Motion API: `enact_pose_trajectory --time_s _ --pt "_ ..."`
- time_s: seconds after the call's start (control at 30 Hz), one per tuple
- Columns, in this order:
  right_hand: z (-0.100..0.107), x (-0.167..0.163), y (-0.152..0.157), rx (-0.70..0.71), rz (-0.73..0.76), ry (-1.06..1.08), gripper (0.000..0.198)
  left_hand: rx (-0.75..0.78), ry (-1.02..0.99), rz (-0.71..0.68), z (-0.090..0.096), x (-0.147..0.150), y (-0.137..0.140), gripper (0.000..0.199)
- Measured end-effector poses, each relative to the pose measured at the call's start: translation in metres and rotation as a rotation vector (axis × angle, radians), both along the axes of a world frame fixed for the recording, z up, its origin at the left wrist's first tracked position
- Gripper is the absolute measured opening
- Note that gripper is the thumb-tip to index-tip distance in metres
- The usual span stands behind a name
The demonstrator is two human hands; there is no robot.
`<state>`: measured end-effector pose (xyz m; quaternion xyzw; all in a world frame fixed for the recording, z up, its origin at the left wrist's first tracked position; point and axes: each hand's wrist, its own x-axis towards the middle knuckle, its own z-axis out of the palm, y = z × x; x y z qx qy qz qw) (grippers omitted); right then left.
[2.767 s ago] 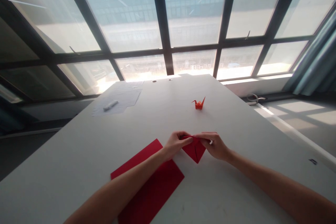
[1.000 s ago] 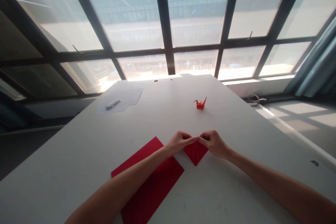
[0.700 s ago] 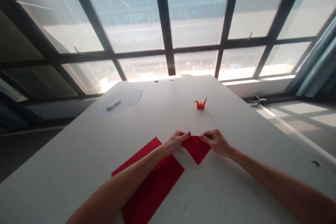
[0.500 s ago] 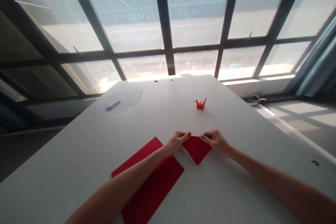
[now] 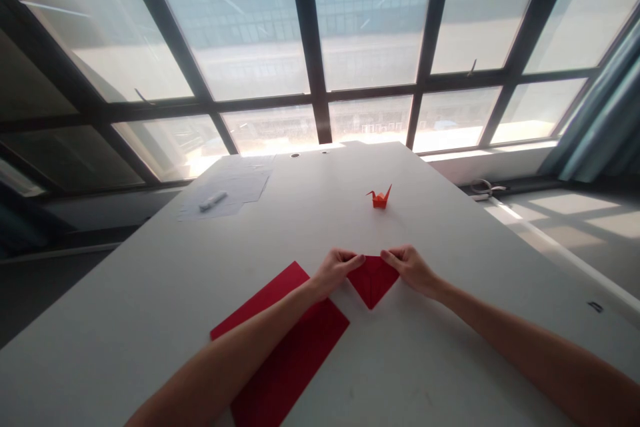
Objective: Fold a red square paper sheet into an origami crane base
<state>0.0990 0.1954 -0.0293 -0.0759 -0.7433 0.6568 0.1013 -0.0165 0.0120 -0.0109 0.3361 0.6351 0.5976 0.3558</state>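
Observation:
Between my hands is a folded red origami paper, its point turned down toward me and a crease running along its middle. My left hand pinches its upper left side, thumb on top. On the opposite upper side, my right hand grips it in the same way, also closed. Under my left forearm lies larger red paper, flat on the table and partly hidden by the arm. Beyond my hands stands a small orange-red paper crane.
The white table stretches away toward large framed windows. White sheets lie at the far left with a whitish marker-like object on them. A small dark item sits near the right edge.
The folded paper's lower point has shifted slightly up and left, and its middle crease shows more plainly. Both hands keep their grip; the whole view has moved slightly.

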Motion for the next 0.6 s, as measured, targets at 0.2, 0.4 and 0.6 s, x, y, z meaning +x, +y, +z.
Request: enact_pose_trajectory --time_s 0.2,0.4,0.6 --pt "0.011 0.000 -0.003 -0.063 0.062 0.061 0.034 0.007 -0.086 0.054 0.002 0.000 0.000 0.049" --pt "0.014 0.001 0.000 0.024 0.008 0.052 0.032 0.193 0.291 0.066 -0.002 0.000 0.002 0.070" --pt "0.006 -0.002 0.003 0.062 0.060 0.098 0.031 0.140 0.476 0.129 -0.007 0.001 0.006 0.025"
